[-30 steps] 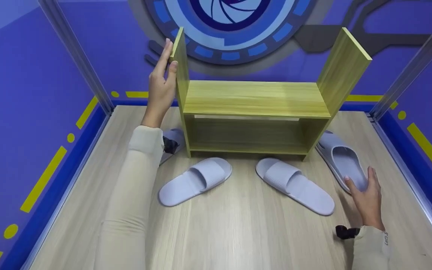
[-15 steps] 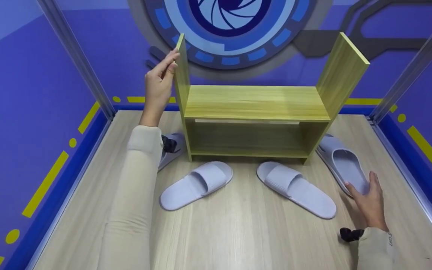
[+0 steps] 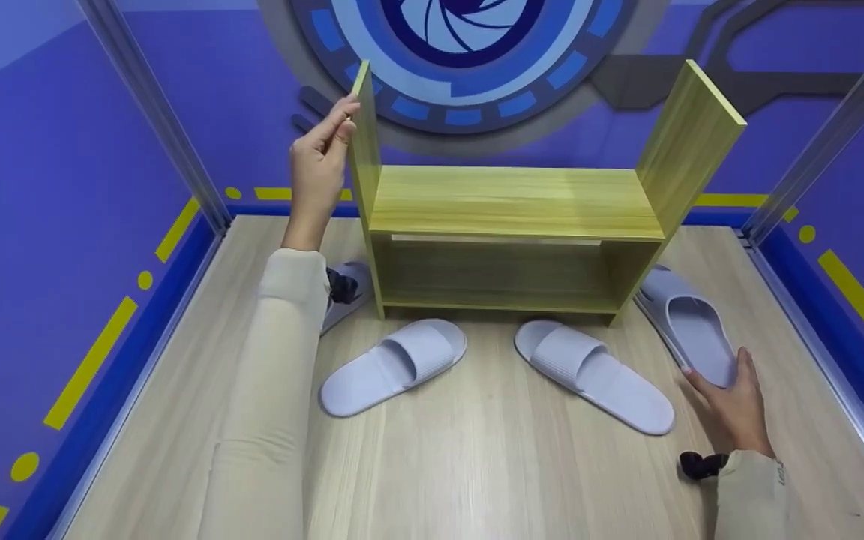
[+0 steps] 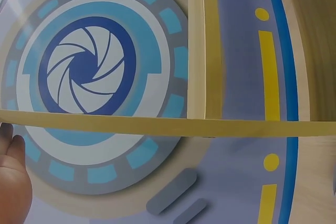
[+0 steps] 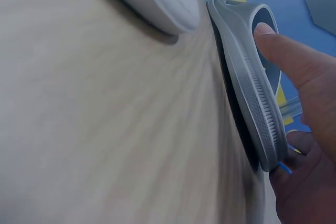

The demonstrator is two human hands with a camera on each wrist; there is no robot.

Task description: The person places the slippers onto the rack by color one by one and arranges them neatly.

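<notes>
A light wood-look shelf rack stands against the back wall with two tall side panels. My left hand holds the front edge of its left side panel between fingers and thumb; the left wrist view shows that panel edge beside the hand. My right hand grips the heel of a grey rimmed slipper, thumb on one side and fingers on the other. In the right wrist view the thumb overlaps the opening of this slipper, with curled fingers at its heel.
Two pale open-toe slippers, a left one and a right one, lie before the rack, angled outward. Another grey slipper is partly hidden behind my left wrist. Blue walls with metal posts enclose the wood-look floor.
My left fingers have closed in on the panel's front edge from lying straight along it, shifting slightly down. The right hand's thumb has moved slightly outward at the slipper's heel. The head view tilts slightly.
</notes>
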